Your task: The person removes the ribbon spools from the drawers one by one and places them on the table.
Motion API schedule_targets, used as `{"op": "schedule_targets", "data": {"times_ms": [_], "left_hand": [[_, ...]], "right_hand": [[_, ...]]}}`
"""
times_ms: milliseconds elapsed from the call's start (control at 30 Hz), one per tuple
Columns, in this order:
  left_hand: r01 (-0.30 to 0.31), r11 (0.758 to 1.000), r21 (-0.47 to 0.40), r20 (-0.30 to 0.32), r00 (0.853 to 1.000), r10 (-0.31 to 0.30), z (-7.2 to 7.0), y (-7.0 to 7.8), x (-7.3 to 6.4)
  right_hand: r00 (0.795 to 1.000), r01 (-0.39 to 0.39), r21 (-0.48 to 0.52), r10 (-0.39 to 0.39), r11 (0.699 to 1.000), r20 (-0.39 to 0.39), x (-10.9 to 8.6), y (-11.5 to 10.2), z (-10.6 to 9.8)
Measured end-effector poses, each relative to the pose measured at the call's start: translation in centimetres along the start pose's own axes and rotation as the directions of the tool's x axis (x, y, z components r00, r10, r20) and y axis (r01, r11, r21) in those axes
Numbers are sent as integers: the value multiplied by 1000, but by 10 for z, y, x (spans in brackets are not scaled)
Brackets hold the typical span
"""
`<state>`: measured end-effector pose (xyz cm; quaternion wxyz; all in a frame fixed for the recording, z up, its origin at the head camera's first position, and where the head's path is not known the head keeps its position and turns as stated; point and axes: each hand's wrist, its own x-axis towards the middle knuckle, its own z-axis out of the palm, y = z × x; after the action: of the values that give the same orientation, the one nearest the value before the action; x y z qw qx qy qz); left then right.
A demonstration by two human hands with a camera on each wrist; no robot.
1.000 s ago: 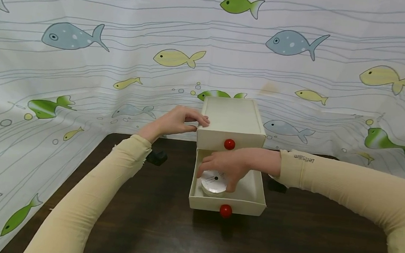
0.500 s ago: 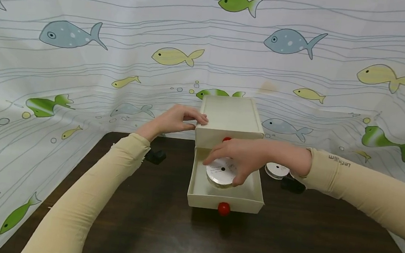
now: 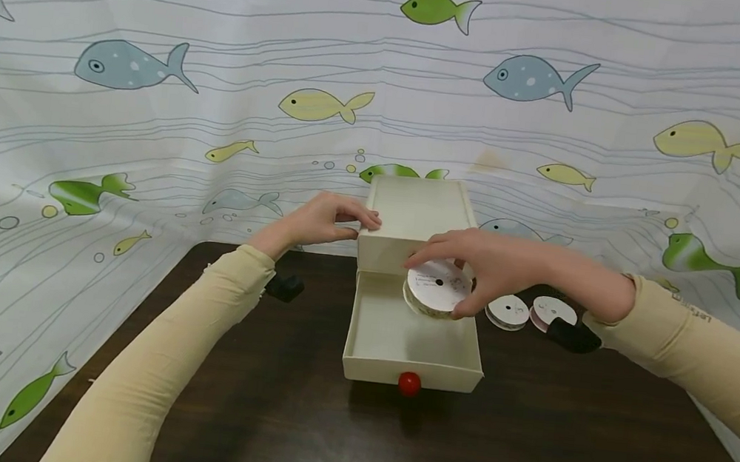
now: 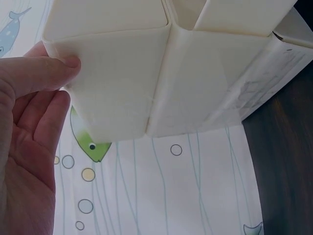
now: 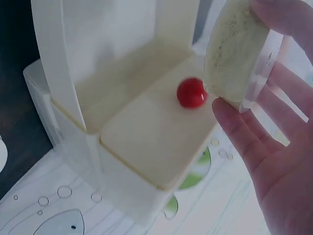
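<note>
My right hand (image 3: 494,265) holds a ribbon spool (image 3: 438,286) by its edge, fingers on the far side and thumb on the near side. White label paper with a dark centre hole faces up, and pale ribbon (image 5: 230,54) shows in the right wrist view. Raised, the spool overlaps the rear right of the pulled-out lower drawer (image 3: 410,372) of a small cream drawer box (image 3: 419,206). Fingers and thumb of my left hand (image 3: 324,219) grip the box's upper left edge; the left wrist view shows that grip beside the box wall (image 4: 112,88).
Two more ribbon spools, one (image 3: 507,313) nearer the box and a pinkish one (image 3: 553,313), lie on the dark table (image 3: 297,432) right of the drawer. A red knob (image 3: 409,383) sticks out from the drawer front. Behind the box hangs a fish-patterned sheet (image 3: 243,18).
My right hand has lifted the spool from inside the lower drawer, up and to the right. The two spools on the table have come into view behind the arm. My left hand stays put.
</note>
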<state>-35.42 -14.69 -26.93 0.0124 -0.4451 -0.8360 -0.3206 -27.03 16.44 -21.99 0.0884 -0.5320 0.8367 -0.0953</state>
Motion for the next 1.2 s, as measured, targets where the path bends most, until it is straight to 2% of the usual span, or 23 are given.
{"op": "schedule_targets", "data": {"times_ms": [300,567,733,967,1200], "left_hand": [[5,999,-32,3,1000,-5,4,-1,-1],[-10,1000,-3,5,1000,10,4,0,-1],[-10,999,35,2,1000,10,3,0,-2],[-8,999,43,-2,1000,8,2,1,-2],[4,999,38,-9,1000,-4,2,0,-3]], "right_hand": [[987,-82,0,81,997,-142,-33,12,-7],[950,-201,-4,194,980,-245,-64,28,-9],[922,-255,-31,234,966,-307,-81,42,-4],[891,-338,-55,301,939,-341,-97,62,9],[890,-350,-50,316,935,-328,-103,83,20]]}}
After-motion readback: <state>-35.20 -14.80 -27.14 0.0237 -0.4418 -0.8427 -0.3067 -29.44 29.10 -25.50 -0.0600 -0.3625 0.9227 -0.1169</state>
